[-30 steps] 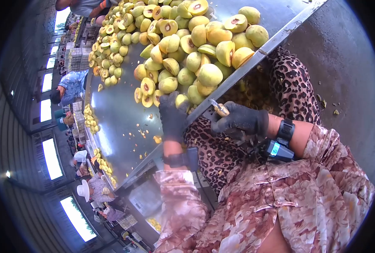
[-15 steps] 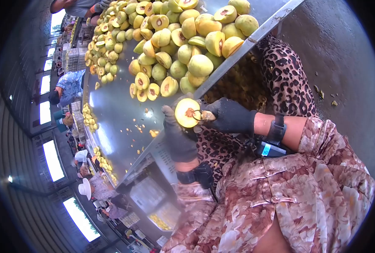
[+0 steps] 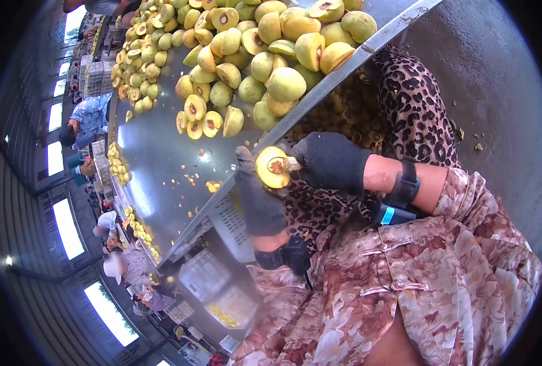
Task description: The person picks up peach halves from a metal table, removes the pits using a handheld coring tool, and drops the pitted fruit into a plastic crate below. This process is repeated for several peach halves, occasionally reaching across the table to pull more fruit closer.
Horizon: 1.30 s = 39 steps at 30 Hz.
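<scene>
Both my hands wear dark gloves. My left hand (image 3: 260,201) holds a halved yellow fruit (image 3: 272,167), cut face up, near the metal table's edge (image 3: 344,72). My right hand (image 3: 332,161) is closed around a small tool (image 3: 291,164) with a light handle; its tip is at the brown centre of the fruit half. A large pile of halved fruit (image 3: 286,84) lies on the table beyond my hands, some with cut faces up. Small scraps (image 3: 213,186) are scattered on the metal surface.
Below the table edge, fruit pieces (image 3: 350,110) lie in a dark space by my leg. A white perforated crate (image 3: 228,219) stands beside my left hand, with clear containers (image 3: 205,274) lower down. Other people (image 3: 91,120) are at the table's far side.
The view has shifted slightly, so the table and pile sit further left. The fruit half in my left hand has tilted, and my right hand has turned slightly with the tool at its centre.
</scene>
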### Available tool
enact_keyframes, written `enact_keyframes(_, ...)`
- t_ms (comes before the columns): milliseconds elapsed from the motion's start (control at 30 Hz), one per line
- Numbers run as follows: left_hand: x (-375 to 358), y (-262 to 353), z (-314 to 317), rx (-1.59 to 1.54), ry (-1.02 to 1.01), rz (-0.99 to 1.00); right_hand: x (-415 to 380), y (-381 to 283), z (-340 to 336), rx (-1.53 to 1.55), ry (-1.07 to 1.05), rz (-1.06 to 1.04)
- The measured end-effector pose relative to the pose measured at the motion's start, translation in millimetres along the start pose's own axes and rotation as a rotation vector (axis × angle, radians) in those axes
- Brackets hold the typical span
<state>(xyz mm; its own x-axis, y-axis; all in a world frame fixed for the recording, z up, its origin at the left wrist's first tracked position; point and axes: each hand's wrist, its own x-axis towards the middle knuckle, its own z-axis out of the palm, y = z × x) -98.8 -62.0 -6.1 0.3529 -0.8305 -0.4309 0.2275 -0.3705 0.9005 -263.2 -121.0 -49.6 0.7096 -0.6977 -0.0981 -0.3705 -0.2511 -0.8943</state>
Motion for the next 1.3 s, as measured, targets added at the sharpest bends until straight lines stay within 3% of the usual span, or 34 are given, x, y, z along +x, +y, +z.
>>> enact_keyframes(167, -4.2, -13.1, 2.0, -0.113, 0.026, -0.026, -2.2, 8.9, 0.5, -0.04, -0.019, -0.005)
enact_keyframes(267, -6.3, -26.1, 1.2, 0.008, 0.072, 0.005, -3.6, 17.1, -3.2, -0.061, -0.175, 0.005)
enact_keyframes(400, 10.1, -28.2, -16.8, 0.466, -0.035, 0.173, -3.4, 20.7, 0.8, -0.028, -0.339, -0.003)
enact_keyframes(433, 8.9, -19.4, -19.7, 0.469, -0.069, 0.13, -2.0, 21.7, 6.5, -0.015, -0.354, -0.018)
enact_keyframes(500, 4.9, 1.4, -18.6, 0.473, -0.138, 0.053, 1.5, 21.7, 15.3, 0.232, -0.278, -0.045)
enact_keyframes(633, -14.2, -7.3, -2.3, 0.322, 0.072, 0.526, 0.8, 21.3, 24.1, 0.59, -0.191, -0.081)
enact_keyframes(700, -19.4, -11.1, 22.7, 0.181, 0.113, 0.555, 9.1, 25.0, 40.5, 0.718, -0.096, -0.223)
enact_keyframes(767, -20.1, -26.6, 35.8, 0.104, 0.039, 0.767, 7.8, 22.0, 50.2, 0.756, -0.066, -0.28)
enact_keyframes(833, -21.8, -21.3, 36.2, 0.102, 0.062, 0.657, 6.2, 15.0, 43.7, 0.686, -0.062, -0.264)
enact_keyframes(900, -23.6, -11.0, 41.7, 0.054, 0.068, 0.535, 5.7, 2.2, 33.5, 0.754, 0.093, -0.427)
enact_keyframes(1033, -24.9, -1.0, 53.1, 0.211, -0.015, 0.672, 18.4, 12.3, 43.4, 0.587, 0.237, -0.639)
enact_keyframes(1167, -36.1, -4.1, 46.3, 0.185, 0.018, 0.646, 5.9, -5.2, 22.7, 0.912, -0.015, -0.609)
enact_keyframes(1300, -44.3, -5.1, 45.6, 0.402, 0.136, 0.808, 27.8, 13.0, 60.3, 0.887, -0.201, -0.582)
